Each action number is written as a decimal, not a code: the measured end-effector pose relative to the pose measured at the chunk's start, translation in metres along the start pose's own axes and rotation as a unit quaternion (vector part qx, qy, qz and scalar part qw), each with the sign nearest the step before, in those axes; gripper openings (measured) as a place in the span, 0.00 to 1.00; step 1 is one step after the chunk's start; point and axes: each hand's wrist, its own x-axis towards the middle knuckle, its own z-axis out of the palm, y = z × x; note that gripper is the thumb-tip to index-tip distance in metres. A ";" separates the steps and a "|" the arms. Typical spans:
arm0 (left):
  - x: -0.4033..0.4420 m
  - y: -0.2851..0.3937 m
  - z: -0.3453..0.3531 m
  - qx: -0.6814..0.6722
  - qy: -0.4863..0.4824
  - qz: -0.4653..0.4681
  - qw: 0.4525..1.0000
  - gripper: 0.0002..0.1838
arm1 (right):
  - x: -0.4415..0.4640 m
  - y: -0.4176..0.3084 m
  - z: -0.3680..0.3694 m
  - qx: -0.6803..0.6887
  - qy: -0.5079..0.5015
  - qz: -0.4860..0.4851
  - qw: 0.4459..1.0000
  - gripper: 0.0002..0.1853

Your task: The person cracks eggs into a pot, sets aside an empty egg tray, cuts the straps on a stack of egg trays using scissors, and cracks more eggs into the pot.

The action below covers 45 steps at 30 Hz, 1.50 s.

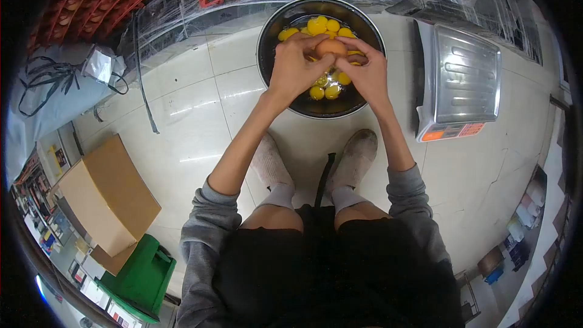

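Tiled floor (182, 127); left hand (294, 65), right hand (369, 73): fingers (312, 42) clamped on egg (331, 48), long axis crosswise.

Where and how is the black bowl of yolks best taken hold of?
Probably by opposite sides of the rim, the left hand coming from the left and the right hand from the right. The black bowl is round, open and upright on the floor, so a two-sided hold should keep it level and the loose yolks inside.

No readable text or labels.
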 end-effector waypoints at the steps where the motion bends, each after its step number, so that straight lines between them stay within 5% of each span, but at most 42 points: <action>1: 0.000 0.003 0.000 -0.020 0.009 -0.026 0.999 0.20 | 0.001 0.002 0.001 0.000 0.000 0.001 1.000 0.20; 6: -0.001 -0.004 0.007 -0.003 0.047 -0.001 0.999 0.19 | 0.006 0.010 0.006 0.018 0.037 -0.067 0.997 0.20; 41: 0.008 -0.024 0.012 0.038 0.090 0.038 0.995 0.17 | 0.013 0.024 0.027 0.080 0.087 -0.017 0.993 0.18; 45: 0.007 -0.017 0.010 -0.006 0.069 -0.020 0.997 0.16 | 0.013 0.026 0.028 0.074 0.094 -0.014 0.993 0.18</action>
